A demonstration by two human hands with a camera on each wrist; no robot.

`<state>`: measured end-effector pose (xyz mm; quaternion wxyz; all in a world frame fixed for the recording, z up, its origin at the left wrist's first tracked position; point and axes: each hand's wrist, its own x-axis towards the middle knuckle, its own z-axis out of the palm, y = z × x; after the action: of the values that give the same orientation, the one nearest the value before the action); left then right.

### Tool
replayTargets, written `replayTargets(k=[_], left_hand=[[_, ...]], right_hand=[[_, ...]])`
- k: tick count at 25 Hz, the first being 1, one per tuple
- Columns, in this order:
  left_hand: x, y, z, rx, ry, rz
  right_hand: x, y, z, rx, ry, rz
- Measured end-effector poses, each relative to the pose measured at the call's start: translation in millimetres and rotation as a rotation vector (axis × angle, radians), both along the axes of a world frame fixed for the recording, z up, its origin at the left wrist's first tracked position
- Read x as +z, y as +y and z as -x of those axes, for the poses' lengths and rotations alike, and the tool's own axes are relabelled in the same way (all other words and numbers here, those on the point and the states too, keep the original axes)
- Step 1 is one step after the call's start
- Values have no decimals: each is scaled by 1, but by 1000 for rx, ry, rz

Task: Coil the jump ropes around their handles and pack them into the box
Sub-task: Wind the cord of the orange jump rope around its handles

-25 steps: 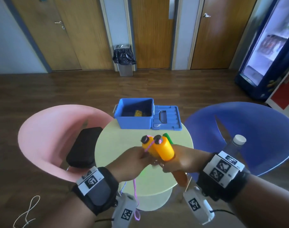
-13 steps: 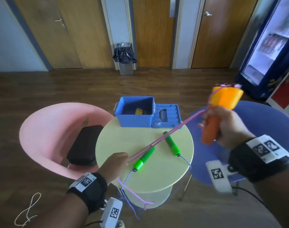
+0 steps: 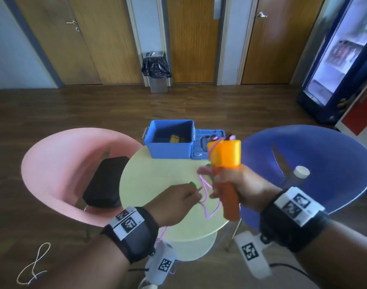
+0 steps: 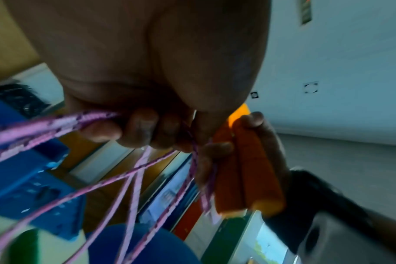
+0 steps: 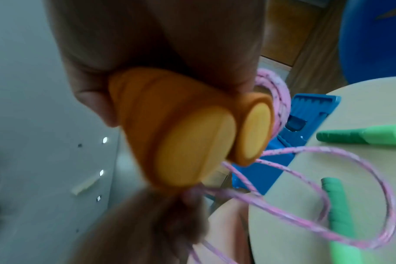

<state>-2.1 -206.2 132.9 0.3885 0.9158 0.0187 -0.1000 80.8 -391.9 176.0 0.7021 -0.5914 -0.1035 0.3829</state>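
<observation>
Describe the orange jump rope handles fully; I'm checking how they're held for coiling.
The orange jump rope handles are two cylinders pressed side by side, with yellow-orange upper sections, darker orange grips that look like foam, and flat yellow end caps. The right hand grips them together, nearly upright above the round table. The pink rope leaves their tops, loops down alongside them, and the left hand pinches it.

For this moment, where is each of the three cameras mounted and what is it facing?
Head: worn on the head, looking down at the round table, blue box, both forearms.
Left wrist: looks along the left hand pinching the pink rope.
Right wrist: looks along the right hand gripping the orange handles.
Shared: all show rope and handles.
</observation>
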Motion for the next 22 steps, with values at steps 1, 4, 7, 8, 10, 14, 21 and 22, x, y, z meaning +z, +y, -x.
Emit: replayTargets(k=[1, 4, 7, 8, 10, 14, 21, 22], left_hand=[[9, -5, -5, -15, -40, -5], [22, -4, -11, 7, -89, -14], [19, -2, -7, 29, -44, 39], [16, -2, -5, 43, -22, 129], [8, 1, -1, 113, -2, 377], [-17, 16, 12, 238, 54, 675], [-90, 55, 49, 436, 249, 467], [-101, 61, 50, 446, 278, 347]], right_hand=[[-5, 5, 6, 72, 14, 32], [-9, 4, 11, 208, 59, 67], [-6, -4, 6, 302, 39, 113], [-4, -7, 3, 296, 21, 136], [0, -13, -4, 239, -15, 146], [15, -34, -23, 33, 10, 19], [41, -74, -68, -492, -16, -170], [41, -73, -68, -509, -33, -155]])
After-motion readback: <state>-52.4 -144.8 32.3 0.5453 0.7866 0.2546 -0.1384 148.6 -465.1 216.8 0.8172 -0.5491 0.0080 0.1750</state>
